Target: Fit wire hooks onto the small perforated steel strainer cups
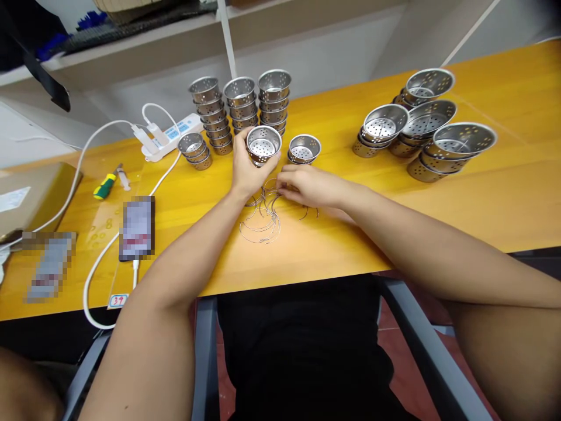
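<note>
My left hand (250, 166) is wrapped around a perforated metal cup (263, 146), its open top tilted toward me. Just right of it, my right hand (304, 184) has its fingers bent together at a loose pile of thin curved wires (263, 225) on the table. Its fingertips touch the pile's edge, and whether they pinch a wire is hidden. Behind that hand stands another perforated cup (304, 149), its lower part covered by the hand. A few short wire ends (310, 213) show below my right palm.
Tall cup stacks (213, 114) stand at the back, beside a short stack (196, 152) and a white power strip (173, 139). More stacked cups (451, 155) fill the right. A charging phone (137, 228), screwdriver (105, 186) and cardboard box (39, 193) lie left.
</note>
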Tool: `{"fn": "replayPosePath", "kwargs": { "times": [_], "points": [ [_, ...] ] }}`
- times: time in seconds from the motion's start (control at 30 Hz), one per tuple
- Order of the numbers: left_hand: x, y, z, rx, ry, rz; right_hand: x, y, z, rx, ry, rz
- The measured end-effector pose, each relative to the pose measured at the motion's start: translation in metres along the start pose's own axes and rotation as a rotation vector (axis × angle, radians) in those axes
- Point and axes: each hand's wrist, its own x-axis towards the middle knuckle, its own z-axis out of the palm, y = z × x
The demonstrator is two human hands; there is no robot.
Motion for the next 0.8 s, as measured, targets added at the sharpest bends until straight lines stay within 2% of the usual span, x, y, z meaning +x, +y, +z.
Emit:
{"fn": "replayPosePath", "kwargs": {
  "times": [0.17,0.43,0.57,0.7,0.8],
  "points": [
    [0.001,0.001,-0.002,0.011,0.004,0.006,-0.002,0.003,-0.007,0.153,0.107,-0.102],
    [0.002,0.008,-0.002,0.049,0.051,0.038,-0.005,0.003,-0.015,0.223,0.143,-0.12],
    [0.003,0.01,-0.002,0.061,0.046,0.034,-0.009,-0.001,-0.025,0.362,0.203,-0.108],
    [0.001,0.008,0.001,0.023,0.032,0.024,-0.011,-0.002,-0.03,0.598,0.358,-0.009],
    [-0.001,0.006,0.005,-0.007,-0.023,0.021,-0.007,0.01,-0.025,0.674,0.519,0.045]
  ]
}}
